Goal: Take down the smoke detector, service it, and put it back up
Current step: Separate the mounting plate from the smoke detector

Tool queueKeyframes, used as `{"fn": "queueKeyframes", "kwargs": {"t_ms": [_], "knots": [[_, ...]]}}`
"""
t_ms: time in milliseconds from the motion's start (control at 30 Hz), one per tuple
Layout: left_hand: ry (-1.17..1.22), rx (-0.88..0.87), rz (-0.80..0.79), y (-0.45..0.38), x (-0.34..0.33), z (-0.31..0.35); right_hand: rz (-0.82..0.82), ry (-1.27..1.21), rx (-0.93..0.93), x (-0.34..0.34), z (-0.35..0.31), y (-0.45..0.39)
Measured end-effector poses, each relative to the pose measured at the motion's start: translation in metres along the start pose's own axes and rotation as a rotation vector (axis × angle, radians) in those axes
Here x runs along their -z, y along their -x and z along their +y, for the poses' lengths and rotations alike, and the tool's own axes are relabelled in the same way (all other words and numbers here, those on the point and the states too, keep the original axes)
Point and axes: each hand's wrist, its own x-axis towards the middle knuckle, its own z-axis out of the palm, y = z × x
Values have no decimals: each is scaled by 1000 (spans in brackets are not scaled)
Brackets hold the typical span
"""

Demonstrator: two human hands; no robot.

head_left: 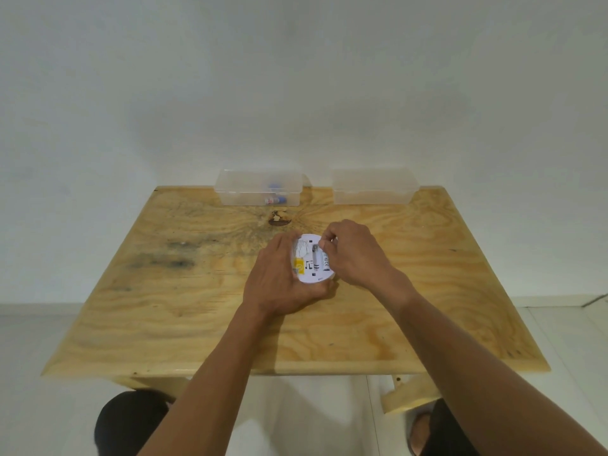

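Note:
A round white smoke detector [311, 263] is held just above the middle of the wooden table [197, 307], its back side turned up toward me, showing printed labels and a yellow sticker. My left hand [279, 278] cups it from the left and underneath. My right hand [348, 251] rests on its right edge, with fingertips pinched at the battery slot near the top. A small metal contact shows in the slot. Whether the fingers hold a battery I cannot tell.
Two clear plastic boxes stand at the table's far edge: the left box [260, 187] holds small blue-and-white items, the right box [375, 185] looks bare inside. A dark knot [279, 218] marks the wood. White wall behind, pale floor around.

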Motion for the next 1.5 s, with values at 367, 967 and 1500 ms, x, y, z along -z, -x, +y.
{"fn": "queueKeyframes", "kwargs": {"t_ms": [367,967,1500], "knots": [[-15,-36,23,1,2,6,14,-205,-17,1,-4,-2],[1,14,-13,2,4,3,-23,-134,-64,-4,-20,10],[-56,110,-60,4,9,13,136,-1369,-637,30,0,13]]}}
